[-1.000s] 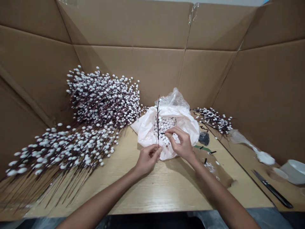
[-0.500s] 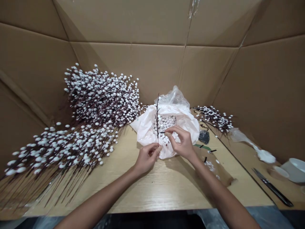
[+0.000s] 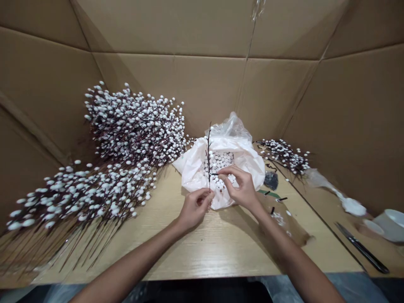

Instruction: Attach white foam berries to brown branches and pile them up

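Note:
My left hand pinches the lower end of a thin dark twig, which stands upright with short side shoots. Between thumb and forefinger of my right hand is a small black stick. It points left, and its tip is at the twig's lower part; whether they touch I cannot tell. Behind both hands lies an open white plastic bag full of white foam berries.
Finished-looking white-berry stems are heaped at left, with another bunch in front. At right are a smaller bunch, a black packet, a cardboard piece with black sticks, a knife and a white cup. Cardboard walls surround the table.
The black stick in my right hand has shifted slightly left and up, closer to the twig. My left hand and the twig hold nearly the same place.

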A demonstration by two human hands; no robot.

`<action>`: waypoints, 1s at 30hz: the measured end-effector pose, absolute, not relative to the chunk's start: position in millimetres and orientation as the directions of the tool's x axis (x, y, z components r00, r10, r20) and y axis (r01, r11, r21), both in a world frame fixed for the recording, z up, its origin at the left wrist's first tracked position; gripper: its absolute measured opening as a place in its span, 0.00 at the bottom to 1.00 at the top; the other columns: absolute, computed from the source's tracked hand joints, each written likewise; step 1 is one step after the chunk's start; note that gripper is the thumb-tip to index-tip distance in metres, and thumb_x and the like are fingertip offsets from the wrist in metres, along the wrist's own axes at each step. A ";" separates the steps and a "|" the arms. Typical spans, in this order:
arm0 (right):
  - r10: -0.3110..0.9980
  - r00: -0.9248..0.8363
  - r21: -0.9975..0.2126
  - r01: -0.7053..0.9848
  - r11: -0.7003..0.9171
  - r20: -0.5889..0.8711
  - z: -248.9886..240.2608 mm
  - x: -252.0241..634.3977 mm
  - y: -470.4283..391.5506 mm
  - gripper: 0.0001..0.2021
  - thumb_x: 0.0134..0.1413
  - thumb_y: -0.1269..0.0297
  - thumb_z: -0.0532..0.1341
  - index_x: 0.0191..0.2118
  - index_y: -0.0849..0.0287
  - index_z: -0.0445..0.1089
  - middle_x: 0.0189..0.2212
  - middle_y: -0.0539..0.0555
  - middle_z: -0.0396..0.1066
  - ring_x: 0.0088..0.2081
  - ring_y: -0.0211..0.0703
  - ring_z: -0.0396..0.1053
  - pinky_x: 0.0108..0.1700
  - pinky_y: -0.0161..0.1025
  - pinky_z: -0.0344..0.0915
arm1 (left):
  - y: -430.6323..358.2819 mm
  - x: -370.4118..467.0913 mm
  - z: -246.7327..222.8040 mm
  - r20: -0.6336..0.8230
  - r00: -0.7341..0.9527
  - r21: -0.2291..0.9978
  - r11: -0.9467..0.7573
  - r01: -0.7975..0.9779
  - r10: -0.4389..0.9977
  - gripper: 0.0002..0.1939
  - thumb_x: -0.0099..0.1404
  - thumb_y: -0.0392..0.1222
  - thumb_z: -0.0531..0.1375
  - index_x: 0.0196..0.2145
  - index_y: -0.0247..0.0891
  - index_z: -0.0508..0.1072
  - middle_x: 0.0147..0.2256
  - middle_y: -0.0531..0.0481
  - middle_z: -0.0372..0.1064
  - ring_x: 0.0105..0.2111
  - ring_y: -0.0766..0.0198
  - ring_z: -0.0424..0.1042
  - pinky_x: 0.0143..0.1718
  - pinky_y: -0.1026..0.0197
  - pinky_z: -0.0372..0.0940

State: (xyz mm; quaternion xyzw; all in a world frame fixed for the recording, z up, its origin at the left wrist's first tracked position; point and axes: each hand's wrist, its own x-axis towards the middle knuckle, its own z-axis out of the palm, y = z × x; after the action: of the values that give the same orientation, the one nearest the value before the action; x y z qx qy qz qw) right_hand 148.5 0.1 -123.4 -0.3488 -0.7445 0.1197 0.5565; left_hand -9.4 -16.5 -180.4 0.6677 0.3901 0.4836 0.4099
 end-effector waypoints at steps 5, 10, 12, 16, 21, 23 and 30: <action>0.661 -0.118 -0.581 0.380 0.720 0.741 -125.6 147.9 1.7 0.06 0.51 0.74 0.58 0.31 0.59 0.72 0.29 0.54 0.74 0.33 0.43 0.71 0.37 0.39 0.67 | -16.1 -10.0 -180.0 0.327 0.232 0.923 -0.362 0.129 0.916 0.14 0.62 0.48 0.57 0.28 0.33 0.70 0.24 0.51 0.64 0.24 0.68 0.63 0.25 0.67 0.59; 0.665 -0.085 -0.611 0.321 0.723 0.742 -125.6 148.7 2.1 0.05 0.51 0.73 0.59 0.32 0.58 0.72 0.29 0.54 0.74 0.33 0.43 0.71 0.37 0.40 0.67 | -16.8 -9.6 -178.3 0.329 0.234 0.926 -0.362 0.111 0.915 0.13 0.62 0.47 0.57 0.29 0.33 0.71 0.24 0.51 0.65 0.24 0.68 0.63 0.25 0.67 0.59; 0.666 -0.101 -0.609 0.323 0.724 0.739 -125.4 148.7 2.1 0.05 0.51 0.73 0.59 0.31 0.58 0.72 0.29 0.54 0.74 0.33 0.43 0.71 0.37 0.40 0.67 | -16.8 -9.4 -177.9 0.332 0.232 0.926 -0.363 0.108 0.914 0.13 0.61 0.47 0.57 0.28 0.33 0.71 0.24 0.52 0.64 0.23 0.69 0.62 0.24 0.68 0.59; 0.673 -0.133 -0.599 0.356 0.717 0.727 -125.6 148.5 1.9 0.05 0.50 0.73 0.59 0.30 0.59 0.72 0.29 0.54 0.74 0.33 0.43 0.71 0.37 0.40 0.67 | -16.9 -9.7 -177.4 0.330 0.228 0.926 -0.361 0.112 0.916 0.13 0.61 0.47 0.57 0.28 0.33 0.71 0.23 0.52 0.64 0.23 0.68 0.62 0.24 0.68 0.59; 0.693 -0.055 -0.656 0.273 0.703 0.719 -124.7 147.9 1.3 0.04 0.50 0.72 0.60 0.31 0.59 0.72 0.29 0.54 0.74 0.34 0.42 0.71 0.37 0.39 0.68 | -16.7 -10.1 -177.4 0.334 0.235 0.921 -0.369 0.126 0.913 0.13 0.62 0.46 0.57 0.28 0.33 0.70 0.24 0.52 0.64 0.23 0.68 0.62 0.24 0.68 0.58; 0.696 0.022 -0.683 0.217 0.697 0.718 -122.5 148.3 0.7 0.04 0.51 0.71 0.61 0.33 0.58 0.72 0.31 0.53 0.74 0.35 0.41 0.72 0.38 0.39 0.68 | -16.4 -10.2 -178.3 0.334 0.231 0.917 -0.372 0.143 0.914 0.13 0.62 0.46 0.57 0.28 0.33 0.70 0.24 0.52 0.64 0.23 0.68 0.62 0.24 0.68 0.59; 0.659 0.296 -0.709 0.104 0.697 0.691 -112.7 159.4 4.0 0.07 0.49 0.67 0.63 0.36 0.57 0.73 0.34 0.54 0.75 0.37 0.42 0.73 0.39 0.40 0.71 | -17.8 -11.2 -179.1 0.316 0.231 0.916 -0.360 0.179 0.920 0.13 0.62 0.46 0.56 0.28 0.32 0.70 0.23 0.51 0.64 0.23 0.67 0.63 0.24 0.67 0.59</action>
State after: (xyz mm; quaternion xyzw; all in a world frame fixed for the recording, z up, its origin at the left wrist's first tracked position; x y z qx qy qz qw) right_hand 159.4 4.0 -112.7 -0.3395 -0.5622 0.1902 0.7298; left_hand -11.2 -17.8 -179.1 0.6779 0.4055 0.4693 0.3947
